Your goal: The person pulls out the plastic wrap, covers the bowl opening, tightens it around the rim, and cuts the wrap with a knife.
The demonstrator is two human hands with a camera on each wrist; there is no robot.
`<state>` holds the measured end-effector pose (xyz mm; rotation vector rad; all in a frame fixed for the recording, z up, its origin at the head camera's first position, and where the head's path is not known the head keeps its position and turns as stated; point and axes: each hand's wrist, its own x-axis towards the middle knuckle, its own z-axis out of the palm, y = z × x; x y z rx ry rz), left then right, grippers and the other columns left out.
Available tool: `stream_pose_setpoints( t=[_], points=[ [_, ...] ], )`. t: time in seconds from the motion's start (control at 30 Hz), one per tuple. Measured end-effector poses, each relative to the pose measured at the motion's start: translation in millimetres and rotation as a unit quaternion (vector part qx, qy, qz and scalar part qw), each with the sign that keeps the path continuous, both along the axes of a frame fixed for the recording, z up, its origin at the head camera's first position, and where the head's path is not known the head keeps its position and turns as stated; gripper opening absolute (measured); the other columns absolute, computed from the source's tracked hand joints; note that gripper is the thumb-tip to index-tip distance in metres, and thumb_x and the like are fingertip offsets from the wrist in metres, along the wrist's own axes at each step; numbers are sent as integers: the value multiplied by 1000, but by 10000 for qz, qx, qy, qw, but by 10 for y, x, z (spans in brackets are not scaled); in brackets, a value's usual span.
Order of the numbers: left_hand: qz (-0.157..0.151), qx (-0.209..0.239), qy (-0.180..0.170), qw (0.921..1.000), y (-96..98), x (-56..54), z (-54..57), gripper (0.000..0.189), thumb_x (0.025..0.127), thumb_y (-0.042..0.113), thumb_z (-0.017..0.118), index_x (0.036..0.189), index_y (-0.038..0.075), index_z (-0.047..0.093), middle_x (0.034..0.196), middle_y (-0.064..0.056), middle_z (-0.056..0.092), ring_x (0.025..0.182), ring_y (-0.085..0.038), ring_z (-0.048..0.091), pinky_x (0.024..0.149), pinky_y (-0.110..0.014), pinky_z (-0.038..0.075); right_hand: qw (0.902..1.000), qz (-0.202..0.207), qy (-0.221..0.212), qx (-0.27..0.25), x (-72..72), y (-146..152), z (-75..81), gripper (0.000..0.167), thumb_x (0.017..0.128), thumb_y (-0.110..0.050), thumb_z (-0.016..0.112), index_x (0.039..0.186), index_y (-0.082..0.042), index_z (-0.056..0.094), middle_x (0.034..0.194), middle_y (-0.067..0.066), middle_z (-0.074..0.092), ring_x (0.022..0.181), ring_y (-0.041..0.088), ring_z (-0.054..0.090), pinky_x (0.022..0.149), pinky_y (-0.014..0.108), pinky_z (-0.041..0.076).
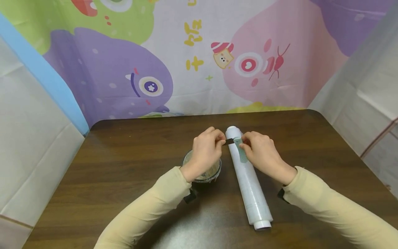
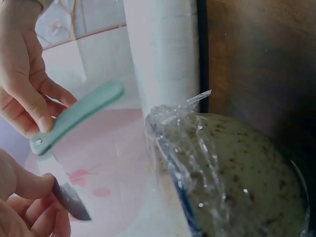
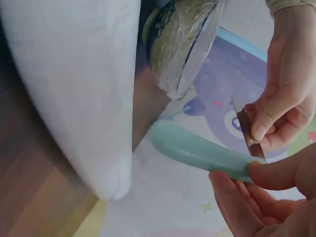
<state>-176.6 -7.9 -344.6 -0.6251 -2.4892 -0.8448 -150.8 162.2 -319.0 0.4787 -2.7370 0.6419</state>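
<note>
A folding knife with a mint-green handle [image 1: 242, 155] is held above the table between both hands, its blade [image 2: 69, 198] swung out at an angle to the handle. My left hand [image 1: 206, 150] pinches the blade between thumb and fingers. Thumb and fingers of my right hand [image 1: 263, 153] grip the handle near its pivot end. Beneath the left forearm and hand, partly hidden, stands a bowl [image 1: 214, 174] with clear plastic wrap stretched over it, bunched at the rim in the left wrist view. Under the knife lies a long roll of cling film [image 1: 248, 186].
The dark wooden table [image 1: 133, 180] carries the bowl and the roll. A cartoon-printed cloth [image 1: 192, 86] hangs behind its far edge, and pale panels [image 1: 34, 138] flank both sides.
</note>
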Motion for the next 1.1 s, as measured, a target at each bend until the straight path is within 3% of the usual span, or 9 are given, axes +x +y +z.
stream_pose_setpoints(
  t=[0.23,0.37,0.5,0.7,0.97,1.1],
  points=[
    [6,227,-195,9996,-4,10,9,4,83,14,64,79,15,63,76,5,62,67,-9,60,61,-32,47,9981,-192,-100,-572,0,-76,3,13,83,-7,62,92,3,61,82,13,64,71,23,60,59,34,47],
    [-74,428,-357,9984,3,27,4,3,83,14,65,80,14,65,74,5,66,64,-8,60,59,-26,46,9949,-278,-404,-887,-6,-108,13,13,86,-7,59,95,2,61,82,13,64,71,21,62,58,31,47],
    [-218,739,-741,9943,18,60,-24,3,84,12,64,82,12,66,71,4,66,58,-5,57,55,-19,43,9888,-381,-791,-1204,-15,-146,6,16,88,-10,57,100,0,60,86,12,64,73,20,65,58,27,49],
    [-365,1145,-1021,9875,26,97,-76,4,84,10,63,84,8,66,73,0,67,54,-5,55,51,-17,43,9872,-374,-906,-1257,-17,-182,-17,16,88,-13,57,100,-2,60,89,12,64,74,19,65,57,27,48],
    [-888,1676,-1755,9660,-7,46,-113,8,85,6,59,87,5,67,77,-5,69,66,-16,65,55,-18,47,9853,-367,-1005,-1332,-9,-128,-44,21,92,-14,49,105,1,52,98,14,58,84,24,58,69,34,45],
    [-877,1368,-1799,9702,-85,36,-107,13,88,6,55,89,9,68,84,-2,69,75,-13,65,61,-20,47,9828,-420,-1019,-1483,-12,-13,-59,23,95,-15,41,110,2,44,102,16,55,88,26,55,72,36,44]
  ],
)
